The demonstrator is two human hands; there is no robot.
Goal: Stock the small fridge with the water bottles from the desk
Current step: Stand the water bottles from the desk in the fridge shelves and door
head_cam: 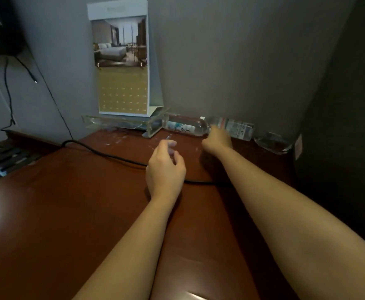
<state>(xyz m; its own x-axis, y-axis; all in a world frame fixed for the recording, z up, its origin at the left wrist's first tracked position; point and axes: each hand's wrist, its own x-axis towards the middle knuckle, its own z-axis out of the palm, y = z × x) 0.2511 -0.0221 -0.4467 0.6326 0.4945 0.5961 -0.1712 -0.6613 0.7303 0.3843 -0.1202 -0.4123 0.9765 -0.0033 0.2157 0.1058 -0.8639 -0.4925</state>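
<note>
Two clear water bottles lie on their sides along the wall at the back of the red-brown desk [69, 213]. The left bottle [183, 126] has a white and teal label. The right bottle [238, 128] has a red and white label, and its white cap points left. My right hand [217, 140] reaches to where the two bottles meet, and its fingers curl over the bottle there. I cannot tell which bottle it holds. My left hand [166, 167] hovers over the desk, loosely curled and holding nothing. No fridge is in view.
A tall calendar card [121, 61] in a clear acrylic stand [123, 124] stands left of the bottles. A black cable [112, 156] crosses the desk under my arms. Another clear plastic object [272, 142] lies at the far right, against a dark cabinet side [339, 126].
</note>
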